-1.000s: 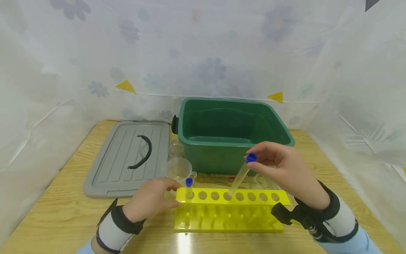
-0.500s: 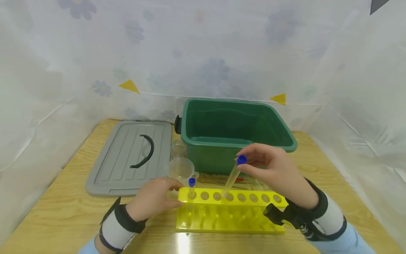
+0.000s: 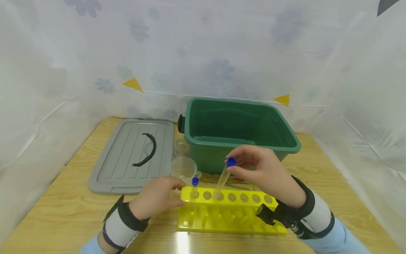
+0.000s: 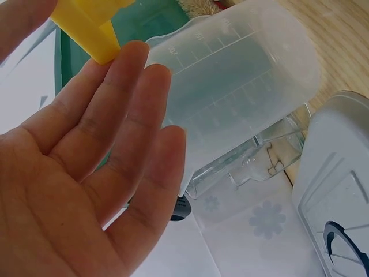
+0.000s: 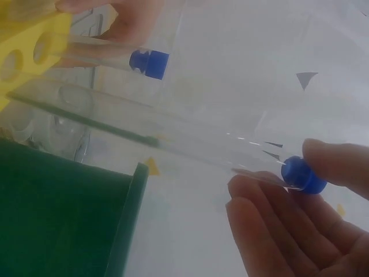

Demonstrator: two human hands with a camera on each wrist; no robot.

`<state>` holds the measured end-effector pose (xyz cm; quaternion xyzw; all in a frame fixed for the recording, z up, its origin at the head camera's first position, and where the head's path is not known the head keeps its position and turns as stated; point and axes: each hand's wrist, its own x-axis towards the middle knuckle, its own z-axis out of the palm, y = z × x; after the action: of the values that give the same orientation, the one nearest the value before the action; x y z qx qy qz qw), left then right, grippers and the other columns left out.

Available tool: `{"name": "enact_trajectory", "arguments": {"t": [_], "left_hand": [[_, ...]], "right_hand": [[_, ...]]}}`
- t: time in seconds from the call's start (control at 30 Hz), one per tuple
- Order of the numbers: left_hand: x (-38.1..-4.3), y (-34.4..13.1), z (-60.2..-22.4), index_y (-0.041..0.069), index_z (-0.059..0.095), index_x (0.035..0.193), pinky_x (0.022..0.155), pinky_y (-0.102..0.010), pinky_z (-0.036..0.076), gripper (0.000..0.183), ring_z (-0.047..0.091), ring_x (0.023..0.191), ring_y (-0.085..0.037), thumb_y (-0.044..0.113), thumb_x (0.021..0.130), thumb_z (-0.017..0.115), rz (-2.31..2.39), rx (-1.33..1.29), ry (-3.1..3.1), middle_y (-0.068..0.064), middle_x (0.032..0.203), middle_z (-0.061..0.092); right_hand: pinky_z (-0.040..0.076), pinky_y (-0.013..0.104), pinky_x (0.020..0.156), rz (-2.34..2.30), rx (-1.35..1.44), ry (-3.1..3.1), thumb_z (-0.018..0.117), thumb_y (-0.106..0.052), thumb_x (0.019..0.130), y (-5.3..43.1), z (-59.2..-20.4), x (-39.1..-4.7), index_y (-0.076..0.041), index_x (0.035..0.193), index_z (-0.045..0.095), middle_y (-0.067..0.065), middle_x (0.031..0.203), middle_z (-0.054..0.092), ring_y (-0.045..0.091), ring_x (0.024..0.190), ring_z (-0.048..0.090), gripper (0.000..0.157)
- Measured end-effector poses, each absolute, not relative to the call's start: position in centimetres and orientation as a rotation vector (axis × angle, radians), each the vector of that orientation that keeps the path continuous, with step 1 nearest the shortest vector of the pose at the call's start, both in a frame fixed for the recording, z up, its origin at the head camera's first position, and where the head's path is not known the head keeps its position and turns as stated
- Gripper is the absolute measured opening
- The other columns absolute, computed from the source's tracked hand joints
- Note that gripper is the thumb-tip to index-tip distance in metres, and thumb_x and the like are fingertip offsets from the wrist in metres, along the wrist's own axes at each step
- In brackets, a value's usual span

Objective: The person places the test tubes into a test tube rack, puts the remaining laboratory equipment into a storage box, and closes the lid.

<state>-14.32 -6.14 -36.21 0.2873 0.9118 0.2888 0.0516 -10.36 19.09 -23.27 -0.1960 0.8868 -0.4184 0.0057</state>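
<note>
A yellow test tube rack point(image 3: 233, 227) with a row of round holes stands on the table. My left hand point(image 3: 160, 197) pinches its left end between thumb and fingers; the left wrist view shows the rack's corner point(image 4: 92, 34) there. One test tube point(image 3: 195, 188) with a blue cap stands upright in the leftmost hole. My right hand point(image 3: 260, 173) pinches a second clear test tube point(image 3: 222, 180) by its blue cap point(image 5: 302, 175). That tube leans, its lower end at the rack's top near the holes right of the standing tube. Whether the tip is inside a hole, I cannot tell.
Behind the rack sits a green bin point(image 3: 203, 155). A clear plastic measuring beaker point(image 3: 184, 167) and a smaller clear vessel point(image 3: 182, 147) stand left of it. A grey lid point(image 3: 127, 158) with a black handle lies at left. Brushes point(image 3: 210, 178) lie between rack and bin.
My right hand has moved left along the rack with the tilted test tube, toward the standing one. The left hand still holds the rack's end. The head view has shifted slightly.
</note>
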Motion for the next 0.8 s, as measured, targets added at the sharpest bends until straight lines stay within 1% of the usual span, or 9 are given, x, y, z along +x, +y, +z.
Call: {"name": "enact_trajectory", "arguments": {"t": [0.2,0.4,0.8], "left_hand": [[-14.4,-6.1,-36.2,0.013,0.069,0.102,0.067,-0.032,0.050,0.039,0.062,0.082,-0.017,0.029,0.069,0.081,0.869,0.889,2.787,-0.001,0.093,0.070],[-14.4,-6.2,-36.2,0.013,0.069,0.101,0.066,-0.031,0.049,0.038,0.062,0.081,-0.017,0.029,0.069,0.081,0.866,0.898,2.795,-0.001,0.092,0.070],[-14.4,-6.2,-36.1,0.012,0.069,0.100,0.066,-0.031,0.049,0.037,0.062,0.081,-0.017,0.028,0.069,0.081,0.871,0.919,2.791,-0.001,0.091,0.070]], "right_hand": [[0.057,0.026,0.064,-1.299,-0.600,2.775,0.067,-0.015,0.086,18.6,-23.3,-10.6,-0.004,0.104,0.063,0.008,0.095,0.067,0.009,0.081,0.065,0.022],[0.056,0.025,0.065,-1.269,-0.594,2.787,0.067,-0.017,0.086,18.1,-23.5,-11.0,-0.007,0.104,0.064,0.006,0.095,0.067,0.009,0.082,0.065,0.021],[0.055,0.025,0.075,-1.247,-0.628,2.740,0.067,-0.016,0.086,17.5,-24.8,-11.8,-0.007,0.103,0.064,0.004,0.095,0.067,0.009,0.082,0.064,0.020]]}}
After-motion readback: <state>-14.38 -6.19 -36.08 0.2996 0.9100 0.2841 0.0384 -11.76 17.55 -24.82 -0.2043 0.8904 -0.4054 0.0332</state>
